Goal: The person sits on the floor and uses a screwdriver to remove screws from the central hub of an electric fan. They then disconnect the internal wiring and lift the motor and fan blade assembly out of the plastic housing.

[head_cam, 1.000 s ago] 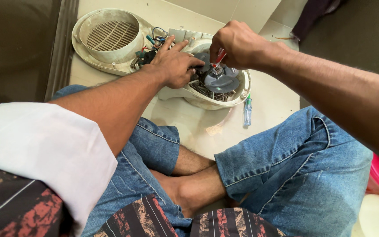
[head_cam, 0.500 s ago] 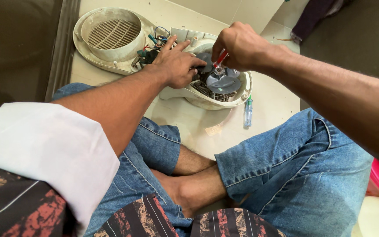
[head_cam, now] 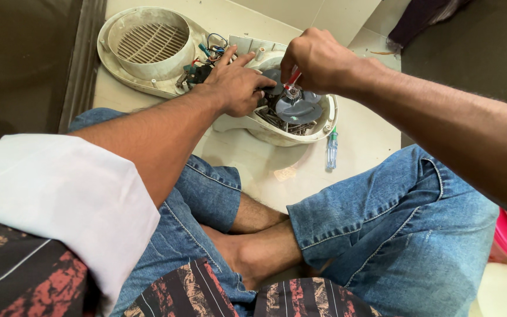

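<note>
With the vented cover (head_cam: 148, 44) already lying detached beside it, the left hand (head_cam: 233, 88) is bracing the opened blower housing (head_cam: 277, 132) while the right hand (head_cam: 318, 58) is gripping a red-handled screwdriver (head_cam: 294, 77) on the still-mounted grey fan (head_cam: 294, 108).

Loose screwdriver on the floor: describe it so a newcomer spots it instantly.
Start at the cream fan housing on the tiled floor. Just past its right edge, before the person's knee, lies the screwdriver. It has a clear bluish handle, unlike the red-handled tool in the right hand.
</note>
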